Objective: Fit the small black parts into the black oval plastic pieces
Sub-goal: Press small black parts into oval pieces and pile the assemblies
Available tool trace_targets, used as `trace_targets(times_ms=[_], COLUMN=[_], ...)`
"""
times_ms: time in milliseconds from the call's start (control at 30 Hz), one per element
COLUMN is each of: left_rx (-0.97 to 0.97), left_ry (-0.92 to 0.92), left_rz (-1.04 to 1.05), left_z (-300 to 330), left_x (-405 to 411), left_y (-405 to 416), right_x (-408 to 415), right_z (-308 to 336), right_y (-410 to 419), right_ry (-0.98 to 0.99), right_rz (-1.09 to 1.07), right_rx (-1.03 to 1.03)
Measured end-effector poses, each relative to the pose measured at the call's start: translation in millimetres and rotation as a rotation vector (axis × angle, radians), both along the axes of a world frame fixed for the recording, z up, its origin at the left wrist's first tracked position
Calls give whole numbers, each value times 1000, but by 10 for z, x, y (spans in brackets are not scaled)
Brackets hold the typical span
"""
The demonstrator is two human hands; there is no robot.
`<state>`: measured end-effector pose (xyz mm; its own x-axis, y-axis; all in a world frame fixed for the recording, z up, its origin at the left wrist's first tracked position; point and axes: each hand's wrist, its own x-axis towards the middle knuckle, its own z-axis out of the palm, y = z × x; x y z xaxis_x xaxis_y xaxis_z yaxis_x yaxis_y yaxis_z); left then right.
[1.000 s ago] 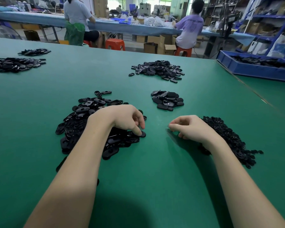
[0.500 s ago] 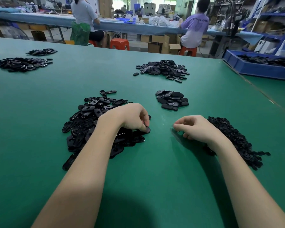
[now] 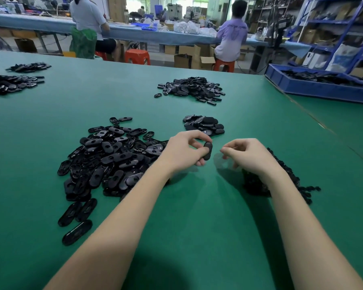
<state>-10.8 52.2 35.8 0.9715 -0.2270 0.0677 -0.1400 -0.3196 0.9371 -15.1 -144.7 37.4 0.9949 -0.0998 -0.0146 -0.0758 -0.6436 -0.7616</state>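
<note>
The left hand (image 3: 183,150) has lifted off the pile of oval pieces (image 3: 111,158), now pinching one oval piece (image 3: 207,151) above the tabletop (image 3: 197,216); the right hand (image 3: 246,154) is curling its fingers, its hold unclear.

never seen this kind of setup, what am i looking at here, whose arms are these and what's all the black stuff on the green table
There is no machine here. The picture comes from a wide-angle camera worn on a person's head, looking forward and down, so the two bare arms are that person's own.

The left hand pinches one black oval plastic piece just above the green table. The right hand has its fingers curled with fingertips together; whether it holds a small part is too small to tell.

To the left lies a big pile of oval pieces. Under the right wrist is a heap of small black parts. Just beyond the hands sits a small stack of ovals, with more piles farther back. A blue bin stands at the right. Other workers sit at a far bench.
</note>
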Motion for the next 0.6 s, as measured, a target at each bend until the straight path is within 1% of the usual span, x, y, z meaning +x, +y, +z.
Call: trace_targets(times_ms=[100, 167, 267, 400, 600], left_rx=[-254, -344, -366, -369, -373], left_ry=[195, 274, 322, 352, 358], left_rz=[-33, -31, -11, 6, 10], left_z=[-42, -61, -87, -98, -112], left_x=[-63, -95, -115, -108, -93], left_y=[-177, -237, -261, -248, -242], right_x=[14, -2, -53, -85, -128], right_z=[2, 11, 54, 139, 246], right_y=[-164, -252, -333, -366, -309], right_ry=[-37, -28, 47, 168, 245], right_rz=[-125, -189, -206, -168, -124], right_rx=[-104, -199, -287, -416, -519])
